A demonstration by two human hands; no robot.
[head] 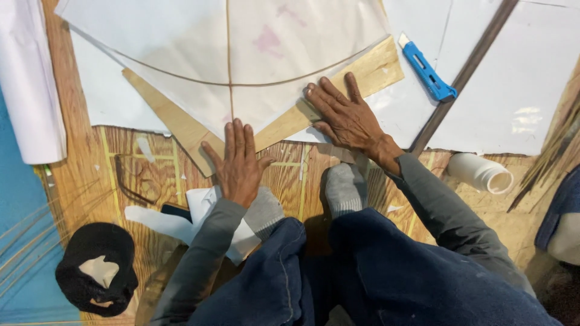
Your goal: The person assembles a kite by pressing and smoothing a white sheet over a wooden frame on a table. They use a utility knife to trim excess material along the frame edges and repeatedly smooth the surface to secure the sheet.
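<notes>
Head view: person crouched over a wooden floor (151, 175), looking down at both hands.
Floor: plywood with yellow lines; blue surface (18, 241) along the left edge.
White sheets (513, 78): spread across the far right, crossed by a dark slat (465, 72).
Kite paper (241, 54): pale, diamond-shaped, far centre, its point toward the person; a straight stick and a bowed stick cross on it.
Board (368, 72): thin brown wood lying under the kite paper, showing along both lower edges.
Paper roll (30, 90): white, far left.
Black cap (96, 271): near left, on the floor.
Right hand (347, 118): flat, fingers spread, pressing the right lower edge of the kite paper onto the board; nothing pinched.
Left hand (238, 163): flat, fingers close together, fingertips at the paper's point, palm on the board.
White tube (480, 172): right, lying on its side.
Utility knife (426, 69): blue, far right of the right hand, on a white sheet, well apart from both hands.
</notes>
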